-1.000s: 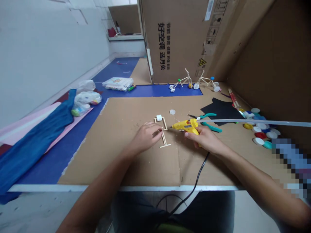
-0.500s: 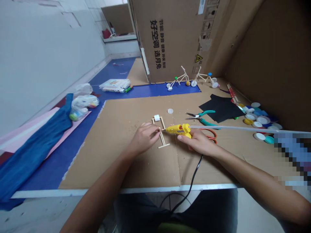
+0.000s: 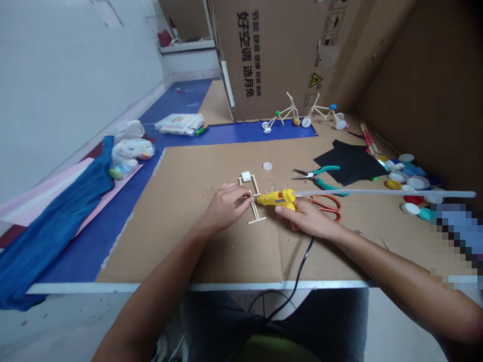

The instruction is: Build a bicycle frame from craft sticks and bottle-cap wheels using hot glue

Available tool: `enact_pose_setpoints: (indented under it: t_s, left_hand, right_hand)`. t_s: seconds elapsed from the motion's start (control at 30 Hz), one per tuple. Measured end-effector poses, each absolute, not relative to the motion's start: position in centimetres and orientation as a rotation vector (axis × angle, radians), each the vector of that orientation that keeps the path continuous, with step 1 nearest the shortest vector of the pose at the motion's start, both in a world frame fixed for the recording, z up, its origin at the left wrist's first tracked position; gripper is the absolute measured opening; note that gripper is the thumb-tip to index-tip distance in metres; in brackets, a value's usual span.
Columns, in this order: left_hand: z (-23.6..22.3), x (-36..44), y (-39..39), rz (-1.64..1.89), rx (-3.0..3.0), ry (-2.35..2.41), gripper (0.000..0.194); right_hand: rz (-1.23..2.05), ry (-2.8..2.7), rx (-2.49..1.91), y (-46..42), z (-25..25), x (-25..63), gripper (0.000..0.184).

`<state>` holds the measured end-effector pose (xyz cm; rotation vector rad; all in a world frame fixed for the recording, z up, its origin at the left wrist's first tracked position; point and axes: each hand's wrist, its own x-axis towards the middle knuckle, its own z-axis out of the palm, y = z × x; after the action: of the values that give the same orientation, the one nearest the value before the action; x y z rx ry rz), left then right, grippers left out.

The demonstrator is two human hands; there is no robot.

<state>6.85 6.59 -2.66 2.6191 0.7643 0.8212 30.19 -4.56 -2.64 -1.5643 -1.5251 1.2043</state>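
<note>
Our right hand (image 3: 311,217) grips the glue gun (image 3: 277,198), nozzle (image 3: 257,199) leftward; our left hand (image 3: 228,206) pinches the frame (image 3: 257,219), lengthwise away from us; the carton (image 3: 287,55) reads "好空调".

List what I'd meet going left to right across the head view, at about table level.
Blue cloth, plastic bags, white packet, left hand, wooden stick frame, yellow glue gun, right hand, black sheet, bottle caps.

Dark trousers (image 3: 335,317), 2 bare forearms (image 3: 166,281)
</note>
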Motion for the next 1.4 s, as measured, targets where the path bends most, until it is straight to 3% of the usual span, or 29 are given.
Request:
enact_pose_setpoints:
  t_s: [1.4]
  left_hand:
    - [-3.14,6.84,7.04,0.911,2.696,0.710,0.014]
  right_hand:
    - [1.174,-1.579,-1.660,-4.23,-2.73,29.99,0.049]
